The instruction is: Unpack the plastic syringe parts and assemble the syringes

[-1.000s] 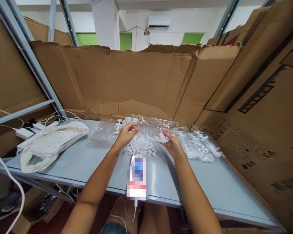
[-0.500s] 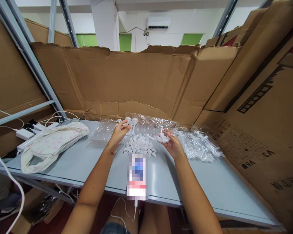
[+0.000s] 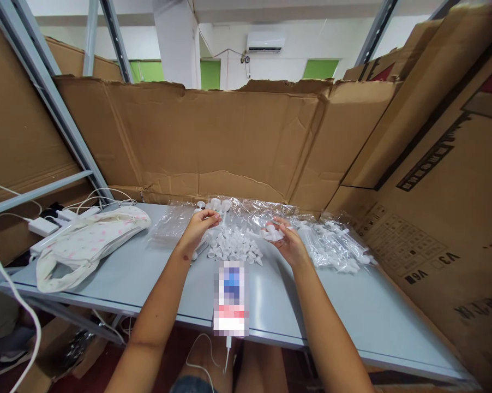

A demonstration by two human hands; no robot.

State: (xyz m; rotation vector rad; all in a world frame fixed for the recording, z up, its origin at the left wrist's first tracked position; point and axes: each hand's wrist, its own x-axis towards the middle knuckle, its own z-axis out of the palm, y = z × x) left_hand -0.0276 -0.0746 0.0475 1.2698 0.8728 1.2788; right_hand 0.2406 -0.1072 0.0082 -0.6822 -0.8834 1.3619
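Observation:
A pile of small white plastic caps (image 3: 235,245) lies on the grey table (image 3: 270,297). My right hand (image 3: 286,240), right of the pile, is curled round several white plastic pieces (image 3: 271,233). Just left of and above the pile is my left hand (image 3: 201,225), thumb and fingertips pressed together; anything between them is too small to make out. Round white plunger ends (image 3: 215,204) stand out behind the pile, beside clear plastic bags (image 3: 250,210). More clear bags with tubes and white parts (image 3: 331,245) lie to the right of my right hand.
A phone (image 3: 231,297) with a cable lies at the table's front edge. On the left are a white patterned cloth bag (image 3: 94,245) and a power strip with chargers (image 3: 43,226). Cardboard walls (image 3: 213,136) close off the back and right side.
My left hand's fingers have drawn together and moved slightly down. My right hand still holds the white pieces in almost the same place.

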